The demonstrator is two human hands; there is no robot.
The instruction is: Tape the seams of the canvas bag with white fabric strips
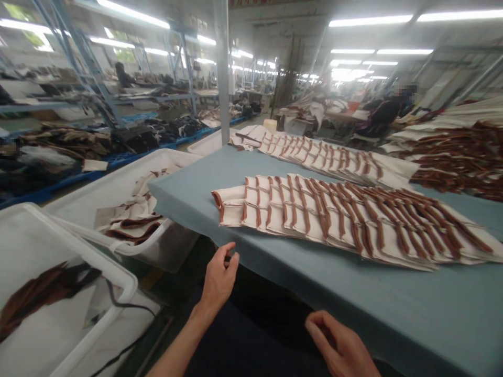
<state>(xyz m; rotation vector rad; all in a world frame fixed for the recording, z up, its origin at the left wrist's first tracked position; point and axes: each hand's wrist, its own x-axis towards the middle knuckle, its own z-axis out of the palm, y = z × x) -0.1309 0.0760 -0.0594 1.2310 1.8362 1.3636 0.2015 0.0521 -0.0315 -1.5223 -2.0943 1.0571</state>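
My left hand (219, 276) hovers just in front of the near edge of the blue-grey table (188, 180). Its fingers are loosely curved, thumb and forefinger apart, with a small dark patch between them that looks like a gap. Lower and to the right, my right hand (341, 343) hangs before the same edge, half curled, and no object shows in it. Nearest to both hands lies a long overlapping row of cream fabric pieces (279, 207) with brown edging. A second such row (314, 157) lies behind it.
To the left stand white plastic bins, a nearer bin (121, 272) and a farther bin (173, 246), with fabric pieces inside. A tall brown-and-cream pile (467, 152) rises at the right. A metal post (223, 73) stands behind the table. A person (383, 115) sits farther back.
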